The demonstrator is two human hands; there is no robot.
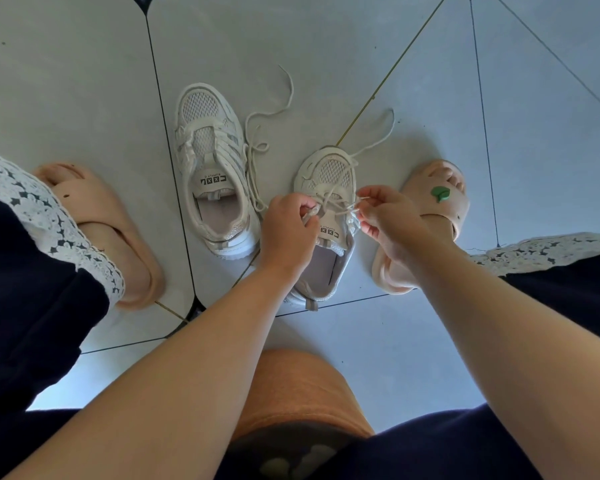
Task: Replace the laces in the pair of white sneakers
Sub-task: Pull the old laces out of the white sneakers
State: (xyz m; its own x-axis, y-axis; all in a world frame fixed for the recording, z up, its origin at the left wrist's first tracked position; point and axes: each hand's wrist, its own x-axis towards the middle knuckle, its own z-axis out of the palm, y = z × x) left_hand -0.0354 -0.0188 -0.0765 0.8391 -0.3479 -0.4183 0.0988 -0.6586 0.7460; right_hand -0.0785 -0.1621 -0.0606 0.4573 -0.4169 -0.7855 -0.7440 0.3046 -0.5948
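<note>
A floor (326, 46) of pale grey tiles with dark seams fills the view from above. Two white sneakers stand on it side by side, toes pointing away from the person.

The first sneaker (328, 171) sits between the person's hands, just beside the right slipper (433, 209), a peach slide with a small green leaf on its strap. Its lace (336, 204) crosses over the tongue, and one long strand trails off past the toe onto the floor. The left hand (288, 226) has its fingers curled and pinches the lace at the left side of the eyelets. The right hand (385, 216) pinches the lace between thumb and forefinger at the right side, with the other fingers curled below. Both hands hover close over the tongue, near each other but apart.

The second sneaker (212, 168) stands to the left, untouched, its opening facing the person. A loose lace (257, 147) lies on the floor along its right side, in loops and tangles, with one end running off beyond the toe.

The left slipper (101, 230) rests well to the left. Dark trouser legs with white lace hems (49, 216) frame both sides.
</note>
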